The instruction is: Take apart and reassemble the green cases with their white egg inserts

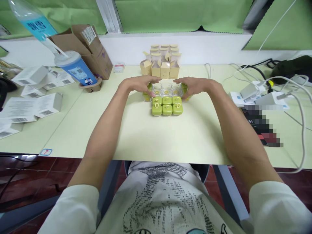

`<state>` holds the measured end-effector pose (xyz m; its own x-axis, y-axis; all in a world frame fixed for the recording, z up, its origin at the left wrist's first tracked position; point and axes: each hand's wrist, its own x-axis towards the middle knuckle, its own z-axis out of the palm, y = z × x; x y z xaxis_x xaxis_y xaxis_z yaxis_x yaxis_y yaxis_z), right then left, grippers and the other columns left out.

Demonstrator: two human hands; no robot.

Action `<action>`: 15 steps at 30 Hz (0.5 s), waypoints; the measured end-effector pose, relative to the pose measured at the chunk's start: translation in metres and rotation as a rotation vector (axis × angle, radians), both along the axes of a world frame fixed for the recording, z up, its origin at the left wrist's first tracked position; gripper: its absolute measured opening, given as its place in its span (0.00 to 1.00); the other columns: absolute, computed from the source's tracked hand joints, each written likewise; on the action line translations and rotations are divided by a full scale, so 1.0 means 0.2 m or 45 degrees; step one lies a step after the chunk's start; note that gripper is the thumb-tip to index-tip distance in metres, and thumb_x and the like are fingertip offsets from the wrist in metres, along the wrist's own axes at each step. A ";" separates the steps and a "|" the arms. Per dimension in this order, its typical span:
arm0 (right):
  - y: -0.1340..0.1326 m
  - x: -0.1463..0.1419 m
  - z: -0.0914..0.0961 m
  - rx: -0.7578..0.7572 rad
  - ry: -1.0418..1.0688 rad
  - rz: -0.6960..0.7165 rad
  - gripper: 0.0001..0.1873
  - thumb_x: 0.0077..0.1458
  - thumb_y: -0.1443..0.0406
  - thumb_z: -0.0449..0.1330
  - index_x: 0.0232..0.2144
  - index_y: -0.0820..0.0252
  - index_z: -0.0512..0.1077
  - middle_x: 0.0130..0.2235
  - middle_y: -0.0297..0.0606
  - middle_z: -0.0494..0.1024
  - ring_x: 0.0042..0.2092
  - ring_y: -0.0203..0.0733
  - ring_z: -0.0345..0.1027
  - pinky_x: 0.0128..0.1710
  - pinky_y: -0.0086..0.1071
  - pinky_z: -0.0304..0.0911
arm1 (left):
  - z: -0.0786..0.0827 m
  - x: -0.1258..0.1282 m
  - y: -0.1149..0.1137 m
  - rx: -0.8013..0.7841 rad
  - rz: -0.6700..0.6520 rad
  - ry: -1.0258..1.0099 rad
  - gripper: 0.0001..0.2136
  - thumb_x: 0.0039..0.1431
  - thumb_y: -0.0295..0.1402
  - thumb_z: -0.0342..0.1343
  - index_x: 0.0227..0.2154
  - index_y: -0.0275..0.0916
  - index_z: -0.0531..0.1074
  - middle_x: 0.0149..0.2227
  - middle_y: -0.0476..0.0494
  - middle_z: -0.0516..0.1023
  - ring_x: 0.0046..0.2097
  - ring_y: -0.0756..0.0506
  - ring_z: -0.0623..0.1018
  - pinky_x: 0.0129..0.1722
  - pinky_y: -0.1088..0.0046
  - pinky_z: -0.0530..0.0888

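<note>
At the far middle of the table, both my hands curve around the outer ends of a close-packed group of small boxes. My left hand (141, 84) is closed around a green-and-clear box (147, 97) at the left end. Opposite it, my right hand (193, 86) is closed around a similar box (184, 87) at the right end; fingers partly hide both. Between them is a row of clear plastic boxes (166, 92) with yellow marks. Several glossy green rounded boxes (167, 110) stand in rows in front, two with small loops on top.
Small open cardboard boxes (165, 69) stand behind the group. Leftward are a blue cup (79, 70), a tilted bottle (36, 24), a brown carton (97, 55) and white boxes (21, 109). Power strips (273, 101) and white cables (303, 130) lie at right.
</note>
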<state>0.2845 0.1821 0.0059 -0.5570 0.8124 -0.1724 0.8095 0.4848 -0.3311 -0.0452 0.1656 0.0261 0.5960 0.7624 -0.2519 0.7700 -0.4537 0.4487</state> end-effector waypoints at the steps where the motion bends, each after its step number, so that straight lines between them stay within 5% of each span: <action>1: 0.00 0.00 0.00 -0.017 0.011 0.010 0.70 0.39 0.50 0.83 0.82 0.45 0.65 0.80 0.43 0.72 0.78 0.75 0.66 0.77 0.62 0.67 | 0.00 0.00 0.00 0.006 0.005 -0.012 0.60 0.52 0.54 0.71 0.86 0.47 0.54 0.85 0.38 0.63 0.84 0.29 0.64 0.82 0.57 0.62; 7: 0.03 0.02 -0.02 -0.027 0.046 0.064 0.70 0.37 0.48 0.84 0.82 0.40 0.66 0.79 0.38 0.72 0.77 0.79 0.68 0.75 0.67 0.69 | -0.03 0.01 0.01 0.033 0.049 -0.103 0.56 0.53 0.54 0.70 0.84 0.47 0.60 0.84 0.39 0.66 0.80 0.30 0.70 0.78 0.59 0.69; 11: -0.01 0.04 0.06 0.015 -0.014 0.124 0.69 0.42 0.46 0.84 0.83 0.31 0.63 0.80 0.31 0.71 0.79 0.81 0.62 0.78 0.73 0.64 | 0.04 0.02 -0.02 0.195 0.080 -0.162 0.43 0.59 0.52 0.69 0.76 0.45 0.74 0.79 0.39 0.74 0.78 0.29 0.72 0.77 0.56 0.69; 15: -0.16 0.01 0.23 0.194 0.085 0.058 0.51 0.61 0.49 0.77 0.82 0.47 0.68 0.81 0.43 0.70 0.79 0.77 0.63 0.80 0.67 0.61 | 0.15 0.05 -0.09 0.178 0.040 -0.164 0.24 0.60 0.47 0.71 0.56 0.42 0.88 0.57 0.39 0.89 0.63 0.31 0.83 0.66 0.56 0.75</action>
